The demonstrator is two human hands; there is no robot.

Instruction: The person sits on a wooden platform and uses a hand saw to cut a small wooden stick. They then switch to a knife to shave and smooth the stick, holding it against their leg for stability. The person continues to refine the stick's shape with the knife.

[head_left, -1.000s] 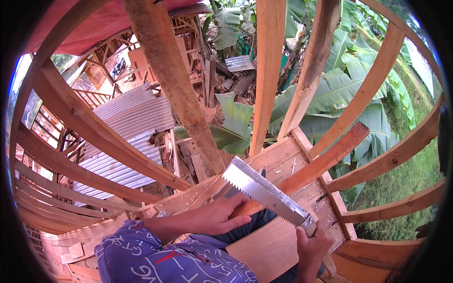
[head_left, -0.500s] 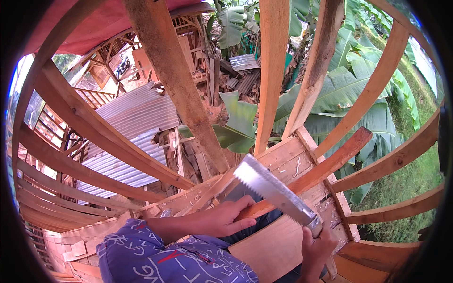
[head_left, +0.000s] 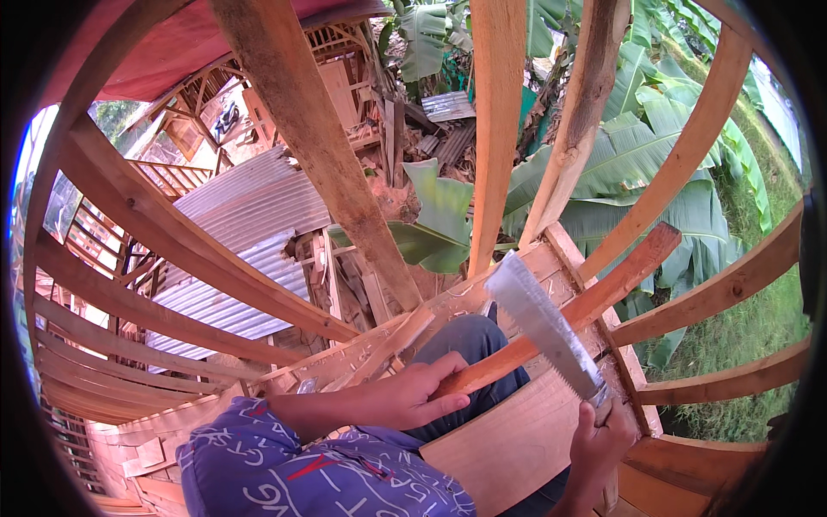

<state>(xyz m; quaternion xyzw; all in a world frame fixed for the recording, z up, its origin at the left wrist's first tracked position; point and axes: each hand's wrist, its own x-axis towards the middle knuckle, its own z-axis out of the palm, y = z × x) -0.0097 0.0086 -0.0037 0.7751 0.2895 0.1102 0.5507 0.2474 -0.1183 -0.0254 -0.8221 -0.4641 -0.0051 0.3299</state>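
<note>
Slanting timber posts [head_left: 497,121] ring the work area, bowed by the wide lens, with broad banana leaves [head_left: 637,168] and a grassy slope [head_left: 724,302] beyond them to the right. Corrugated metal roofing [head_left: 254,202] lies lower down on the left, below a red canopy [head_left: 177,52] at the upper corner.

Close to the body, the left hand [head_left: 426,392] grasps the near end of a reddish-brown wooden batten [head_left: 624,271], thumb on one side and fingers on the other. From that grip the batten slopes up to the right, its far end reaching past a narrow wooden rail [head_left: 594,323] and showing against the leaves. The right hand [head_left: 603,438] is clenched around the handle end of a handsaw [head_left: 547,332], its blade angled up and to the left, toothed edge toward the left hand. In this view the blade crosses in front of the batten; whether the two touch cannot be told. Beneath them, a smooth flat board [head_left: 508,444] lies between the forearms, beside a dark-trousered knee [head_left: 461,340].
</note>
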